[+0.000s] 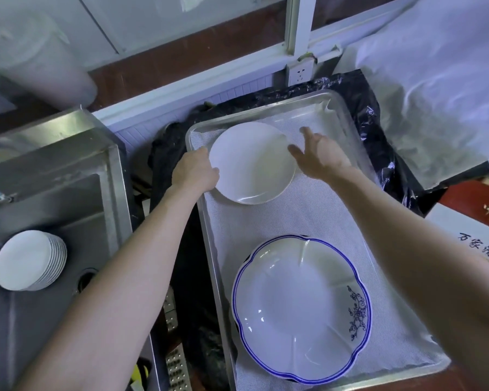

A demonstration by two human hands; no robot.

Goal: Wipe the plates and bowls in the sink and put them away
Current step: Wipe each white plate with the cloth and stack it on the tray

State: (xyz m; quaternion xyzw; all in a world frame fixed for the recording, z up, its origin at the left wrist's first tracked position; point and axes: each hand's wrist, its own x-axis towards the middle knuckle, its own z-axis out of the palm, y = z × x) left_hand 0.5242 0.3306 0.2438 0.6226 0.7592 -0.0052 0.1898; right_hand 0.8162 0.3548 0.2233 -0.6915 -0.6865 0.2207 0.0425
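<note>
left hand (pixel 194 172) gripped the rim of a white plate (pixel 251 162) over the cloth-lined tray (pixel 206 221), right hand (pixel 319 156) open beside it; glazed, likely slippery and breakable, best held by the rim

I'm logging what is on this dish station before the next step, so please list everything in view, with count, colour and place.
plain white round plate: one, white, far end of the tray.
blue-rimmed scalloped white plate: at least one, white with blue flower motif, near end of the tray; a dark edge below hints at another.
stack of small white dishes: one stack, white, in the sink.
steel sink: one, grey, left.
metal tray: one, silver, lined with white mesh cloth.
black plastic sheet: one, under the tray.
wall socket: one, white, behind.
left hand: grips the plain plate's left rim.
right hand: fingers spread at its right rim.
</note>
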